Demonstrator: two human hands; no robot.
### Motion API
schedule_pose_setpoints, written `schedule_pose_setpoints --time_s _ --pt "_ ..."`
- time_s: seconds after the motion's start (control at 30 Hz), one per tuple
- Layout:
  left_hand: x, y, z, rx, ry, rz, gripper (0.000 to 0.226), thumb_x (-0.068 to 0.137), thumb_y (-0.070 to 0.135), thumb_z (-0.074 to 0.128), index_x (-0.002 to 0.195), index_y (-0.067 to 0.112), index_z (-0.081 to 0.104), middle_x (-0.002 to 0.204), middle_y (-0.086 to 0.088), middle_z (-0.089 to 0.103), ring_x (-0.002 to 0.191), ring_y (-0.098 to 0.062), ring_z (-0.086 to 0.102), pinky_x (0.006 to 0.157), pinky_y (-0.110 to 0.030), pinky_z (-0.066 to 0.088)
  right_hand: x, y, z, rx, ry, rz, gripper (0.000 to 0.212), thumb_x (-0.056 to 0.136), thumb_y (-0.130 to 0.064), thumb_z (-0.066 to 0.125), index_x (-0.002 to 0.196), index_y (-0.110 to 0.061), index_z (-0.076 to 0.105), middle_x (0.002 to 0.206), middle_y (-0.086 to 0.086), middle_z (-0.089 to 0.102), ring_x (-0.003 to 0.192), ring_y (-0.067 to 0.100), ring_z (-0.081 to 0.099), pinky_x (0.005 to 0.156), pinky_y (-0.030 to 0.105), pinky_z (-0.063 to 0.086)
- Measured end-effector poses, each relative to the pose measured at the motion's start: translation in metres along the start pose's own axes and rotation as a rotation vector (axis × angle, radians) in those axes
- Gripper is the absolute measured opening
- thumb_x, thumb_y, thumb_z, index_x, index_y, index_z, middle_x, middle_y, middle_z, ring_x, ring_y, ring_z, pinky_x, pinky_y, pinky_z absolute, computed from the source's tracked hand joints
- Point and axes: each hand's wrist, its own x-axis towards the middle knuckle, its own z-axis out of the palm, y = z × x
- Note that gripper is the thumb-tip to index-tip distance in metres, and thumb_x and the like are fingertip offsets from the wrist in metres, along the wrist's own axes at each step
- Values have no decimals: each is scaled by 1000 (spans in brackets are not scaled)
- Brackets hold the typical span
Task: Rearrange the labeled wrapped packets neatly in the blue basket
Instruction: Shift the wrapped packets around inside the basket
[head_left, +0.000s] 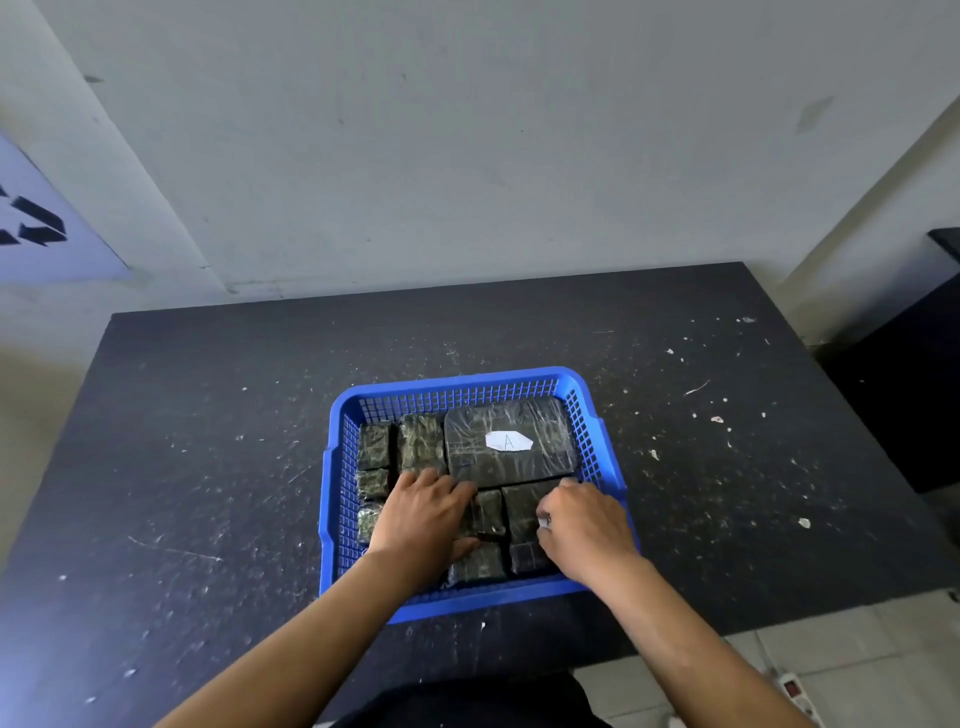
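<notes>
A blue mesh basket (470, 378) sits mid-table, filled with dark plastic-wrapped packets. The largest packet (506, 441) lies at the back right and carries a white label marked "A". Several small packets (421, 439) line the back left and left side. My left hand (423, 514) rests palm down on packets in the basket's middle, fingers spread, its thumb beside a small upright packet (489, 513). My right hand (584, 525), wearing a ring, lies with curled fingers on a packet (522, 506) at the front right. What lies under either palm is hidden.
The basket stands on a dark, scratched table (208, 467) flecked with white specks. A pale wall rises behind the table. Tiled floor and a white power strip (795, 693) show at the lower right. A dark object (935, 364) stands beyond the table's right edge.
</notes>
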Motion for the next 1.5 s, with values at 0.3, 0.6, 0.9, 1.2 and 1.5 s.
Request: schedule_pose_setpoints --time_s 0.3,0.6,0.9,1.2,1.5 --pt "9 -18 -35 -906 63 -202 8 84 29 73 87 26 66 74 5 70 64 -9 62 61 -31 54 15 -6 -36 858 -25 156 13 92 -22 67 98 -31 73 94 -11 72 91 11 71 64 18 52" --pt "2 -28 -39 -2081 -143 -423 22 100 7 45 111 7 64 100 -11 71 88 -21 68 72 -33 55 23 -30 -50 1880 -695 212 41 101 -34 42 123 -6 63 115 23 68 103 41 68 79 52 58" --pt "-8 -25 -39 -1940 74 -674 28 100 7 49 116 22 66 88 -5 76 72 -21 69 61 -34 57 32 -37 -56 1469 -262 127 31 80 4 78 109 -7 72 102 15 74 83 21 75 64 38 63" --pt "-16 -25 -38 -1786 61 -496 42 76 15 81 116 20 66 96 -7 76 88 -23 73 63 -32 60 38 -30 -48 1495 -281 139 16 94 0 63 97 -5 78 106 21 76 101 33 73 80 49 62" --pt "-13 -23 -25 -1303 48 -489 25 88 27 72 112 25 66 101 0 76 82 -12 72 69 -36 61 40 -29 -32 1539 -134 411 47 75 -5 84 113 -13 59 108 18 72 92 30 75 68 42 64"
